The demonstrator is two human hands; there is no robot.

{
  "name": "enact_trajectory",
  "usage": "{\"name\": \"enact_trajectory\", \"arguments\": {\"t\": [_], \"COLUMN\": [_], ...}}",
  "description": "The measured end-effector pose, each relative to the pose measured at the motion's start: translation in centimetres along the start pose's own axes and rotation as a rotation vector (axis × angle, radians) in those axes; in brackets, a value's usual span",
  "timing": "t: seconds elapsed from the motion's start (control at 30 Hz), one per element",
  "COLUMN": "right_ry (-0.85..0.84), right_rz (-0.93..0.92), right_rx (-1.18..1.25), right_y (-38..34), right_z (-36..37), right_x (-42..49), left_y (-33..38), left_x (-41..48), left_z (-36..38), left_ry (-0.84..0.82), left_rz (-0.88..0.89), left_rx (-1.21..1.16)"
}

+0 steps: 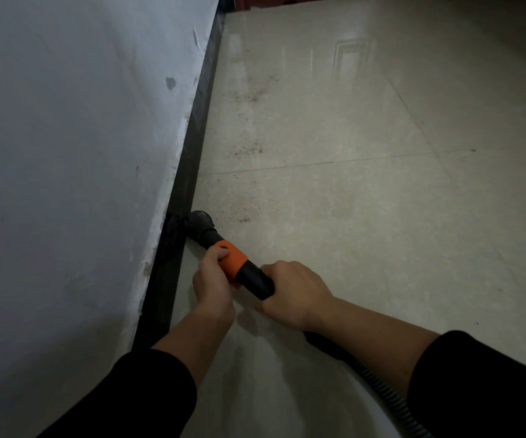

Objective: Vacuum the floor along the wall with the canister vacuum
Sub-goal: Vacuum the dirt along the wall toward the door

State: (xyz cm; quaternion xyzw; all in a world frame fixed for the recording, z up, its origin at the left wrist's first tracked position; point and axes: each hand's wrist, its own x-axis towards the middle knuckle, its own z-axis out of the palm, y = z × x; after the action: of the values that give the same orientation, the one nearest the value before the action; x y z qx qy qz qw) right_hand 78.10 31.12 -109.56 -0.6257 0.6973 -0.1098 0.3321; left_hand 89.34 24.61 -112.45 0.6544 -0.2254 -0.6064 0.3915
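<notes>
Mid-pass, nozzle [200, 226] at baseboard [192, 131]: L hand [212, 279] grips orange collar [235, 259], R hand [296, 289] wraps wand [257, 279]; nxt probably push along it into specks [239, 213].

Two hands hold a vacuum wand low over a pale tiled floor [366, 200]. The left hand [212, 281] grips the orange collar [234, 260]; the right hand [293, 290] grips the black tube [257, 281] just behind it. The black nozzle [200, 226] touches the dark baseboard [192, 143] at the foot of a white wall [66, 137]. Dark specks of dirt [246, 210] lie on the floor near the nozzle and farther along the baseboard. A ribbed hose [385, 390] runs back beneath the right forearm. Both sleeves [141, 396] are black.
</notes>
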Motion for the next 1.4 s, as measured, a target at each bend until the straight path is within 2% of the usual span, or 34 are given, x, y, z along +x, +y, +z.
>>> {"name": "enact_trajectory", "arguments": {"t": [0.53, 1.4], "right_ry": [0.059, 0.133], "right_rz": [0.059, 0.188], "right_rx": [-0.032, 0.025], "right_y": [1.6, 5.8], "right_z": [-1.6, -4.3], "right_x": [-2.1, -4.6], "left_y": [-0.6, -2.5], "left_x": [-1.3, -3.6], "left_z": [2.9, 8.4], "left_ry": [-0.071, -0.187], "left_rz": [-0.040, -0.078], "left_rx": [-0.084, -0.062]}}
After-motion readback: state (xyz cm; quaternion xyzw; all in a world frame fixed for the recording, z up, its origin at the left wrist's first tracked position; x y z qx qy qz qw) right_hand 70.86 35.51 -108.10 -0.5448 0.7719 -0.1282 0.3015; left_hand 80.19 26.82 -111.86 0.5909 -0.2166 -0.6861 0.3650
